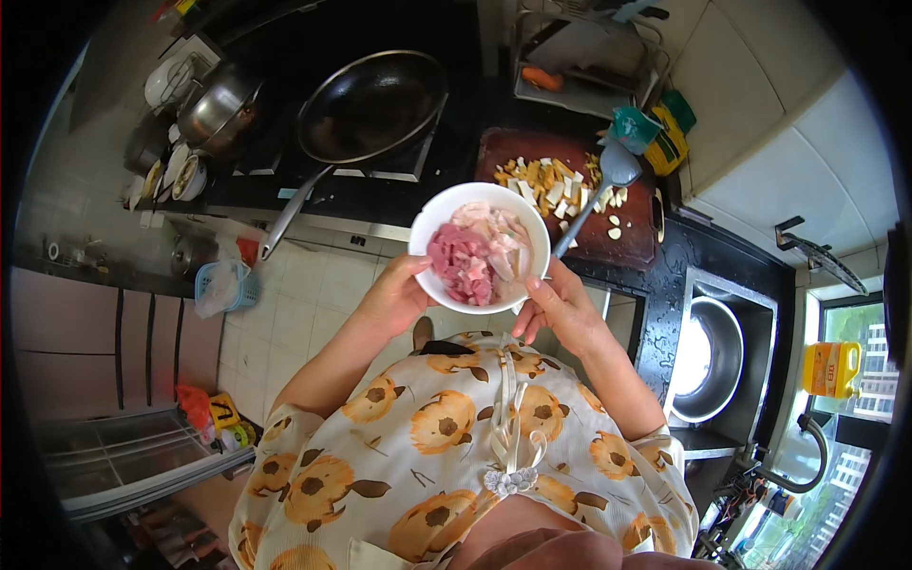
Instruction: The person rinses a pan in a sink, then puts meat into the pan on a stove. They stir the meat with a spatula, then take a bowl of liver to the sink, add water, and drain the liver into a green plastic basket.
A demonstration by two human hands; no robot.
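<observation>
A white bowl [420, 239] is held up in front of my body between both hands. Inside it lie pink sliced raw meat [463, 263] on the left and paler, fatty pieces [502, 231] on the right. My left hand [395, 296] grips the left rim, thumb on top. At the lower right rim, my right hand [563, 306] supports the bowl with its thumb over the edge. A grey spatula [620, 167] slants over the cutting board, its handle running down to my right hand; whether the fingers clasp it is hidden.
A black wok [370, 107] with a long metal handle sits on the stove. Diced yellow and white pieces [548, 187] lie on the brown cutting board [491, 146]. Rightward is a sink [762, 335] with a metal basin [727, 356]. A steel pot [217, 107] stands at left.
</observation>
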